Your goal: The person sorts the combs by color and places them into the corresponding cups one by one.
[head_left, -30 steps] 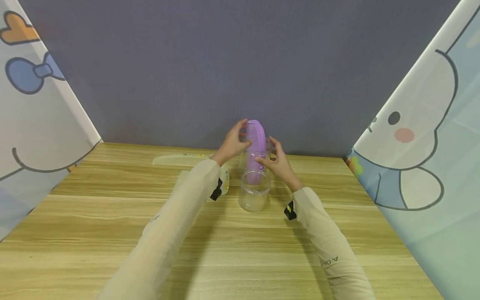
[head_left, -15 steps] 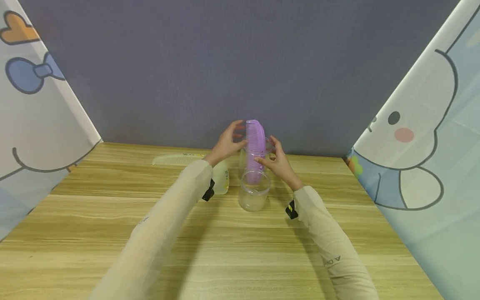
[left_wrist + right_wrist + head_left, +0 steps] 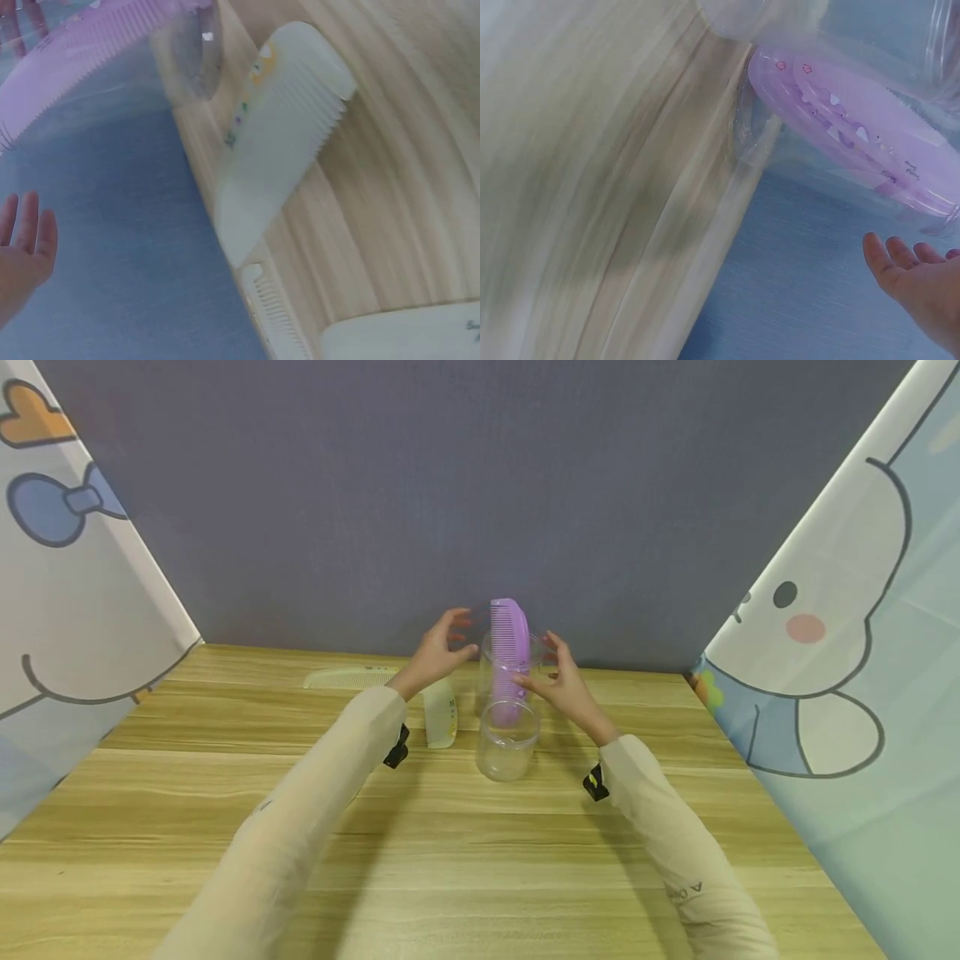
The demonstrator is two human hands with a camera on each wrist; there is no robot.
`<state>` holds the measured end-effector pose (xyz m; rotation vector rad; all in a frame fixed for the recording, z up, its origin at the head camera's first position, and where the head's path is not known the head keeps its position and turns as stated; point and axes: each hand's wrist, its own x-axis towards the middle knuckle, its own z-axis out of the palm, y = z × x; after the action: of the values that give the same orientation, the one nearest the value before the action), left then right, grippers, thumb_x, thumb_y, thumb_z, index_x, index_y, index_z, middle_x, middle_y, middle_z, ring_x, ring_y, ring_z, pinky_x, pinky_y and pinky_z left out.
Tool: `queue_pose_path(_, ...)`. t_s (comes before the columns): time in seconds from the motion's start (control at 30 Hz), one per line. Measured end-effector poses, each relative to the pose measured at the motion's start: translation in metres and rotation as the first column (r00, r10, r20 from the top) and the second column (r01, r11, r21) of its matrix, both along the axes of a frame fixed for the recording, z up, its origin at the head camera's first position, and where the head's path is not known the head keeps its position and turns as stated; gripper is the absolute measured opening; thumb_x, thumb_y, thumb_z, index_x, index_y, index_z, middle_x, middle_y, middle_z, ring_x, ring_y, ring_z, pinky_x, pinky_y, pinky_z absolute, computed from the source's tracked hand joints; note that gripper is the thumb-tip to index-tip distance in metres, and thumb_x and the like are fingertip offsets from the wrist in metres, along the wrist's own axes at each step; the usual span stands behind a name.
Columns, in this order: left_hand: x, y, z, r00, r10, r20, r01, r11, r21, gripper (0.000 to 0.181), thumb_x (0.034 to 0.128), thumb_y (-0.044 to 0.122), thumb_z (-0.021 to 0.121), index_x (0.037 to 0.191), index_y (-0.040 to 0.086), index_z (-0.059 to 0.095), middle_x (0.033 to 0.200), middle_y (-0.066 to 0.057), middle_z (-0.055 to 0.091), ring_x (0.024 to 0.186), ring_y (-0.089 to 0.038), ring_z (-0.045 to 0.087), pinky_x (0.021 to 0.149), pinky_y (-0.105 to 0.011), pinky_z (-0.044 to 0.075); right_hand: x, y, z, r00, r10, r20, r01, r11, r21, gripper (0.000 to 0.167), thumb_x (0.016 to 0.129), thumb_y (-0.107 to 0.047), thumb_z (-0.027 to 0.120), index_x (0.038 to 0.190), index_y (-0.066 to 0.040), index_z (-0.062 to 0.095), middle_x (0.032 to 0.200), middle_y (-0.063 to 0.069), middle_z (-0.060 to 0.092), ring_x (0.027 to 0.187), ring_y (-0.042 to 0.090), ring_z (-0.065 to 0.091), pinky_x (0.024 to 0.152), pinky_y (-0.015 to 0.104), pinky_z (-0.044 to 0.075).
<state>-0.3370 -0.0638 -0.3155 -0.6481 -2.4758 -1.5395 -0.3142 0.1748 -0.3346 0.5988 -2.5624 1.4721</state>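
Note:
A purple comb (image 3: 510,631) stands upright in the rear clear cup (image 3: 486,689); the right wrist view suggests more than one purple comb (image 3: 855,127) in there. My left hand (image 3: 433,653) is left of this cup, its fingers loosely bent and apart from the comb. On the cup's right side, my right hand (image 3: 564,687) has thumb and fingers spread around the wall. The right wrist view shows those fingers (image 3: 900,259) relaxed, just off the cup. Directly in front stands a second clear cup (image 3: 506,758) with nothing seen inside.
Cream combs lie on the wooden table (image 3: 480,877), left of the cups: one near the back edge (image 3: 345,677), another beside the cups (image 3: 440,718). A third cream comb (image 3: 405,334) shows in the left wrist view. Behind rises a grey-blue panel (image 3: 480,502).
My left hand has let go of the purple comb and moved left, away from the cup. My right hand has shifted slightly right. The comb stays upright in the rear cup.

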Motion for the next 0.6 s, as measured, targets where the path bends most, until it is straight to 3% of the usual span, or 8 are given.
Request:
queue_pose_path(0.27, 0.003, -0.008, -0.017, 0.998, 0.055, 0.031, -0.054, 0.998, -0.035, 0.06, 0.0865, 0.009, 0.061, 0.137, 0.004, 0.03, 0.133, -0.017, 0.042, 0.119, -0.04, 0.045, 0.096, -0.047, 0.044, 0.032, 0.0, 0.019, 1.0, 0.028, 0.01, -0.028, 1.0, 0.008, 0.088, 0.08, -0.006, 0.068, 0.143, 0.005, 0.007, 0.147, 0.027, 0.018, 0.132, 0.044, 0.025, 0.104, 0.058, 0.028)
queue_pose_path(0.47, 0.004, -0.013, -0.033, 0.994, 0.106, 0.028, -0.103, 0.991, -0.087, 0.06, 0.0846, 0.009, 0.062, 0.135, 0.0, 0.032, 0.132, -0.021, 0.044, 0.117, -0.041, 0.046, 0.099, -0.048, 0.041, 0.029, 0.01, -0.002, 0.999, 0.04, -0.014, -0.04, 0.999, 0.033, 0.085, 0.081, -0.012, 0.069, 0.143, 0.0, 0.011, 0.146, 0.025, 0.022, 0.131, 0.042, 0.029, 0.103, 0.056, 0.032)
queue_pose_path(0.6, 0.006, -0.017, -0.042, 0.988, 0.137, 0.072, -0.125, 0.982, -0.141, 0.061, 0.086, 0.013, 0.061, 0.138, 0.004, 0.029, 0.134, -0.02, 0.041, 0.118, -0.039, 0.044, 0.098, -0.048, 0.041, 0.033, 0.014, -0.012, 0.998, 0.057, -0.025, -0.056, 0.998, 0.031, 0.081, 0.081, -0.013, 0.068, 0.143, -0.002, 0.016, 0.145, 0.022, 0.026, 0.129, 0.041, 0.033, 0.102, 0.057, 0.033)
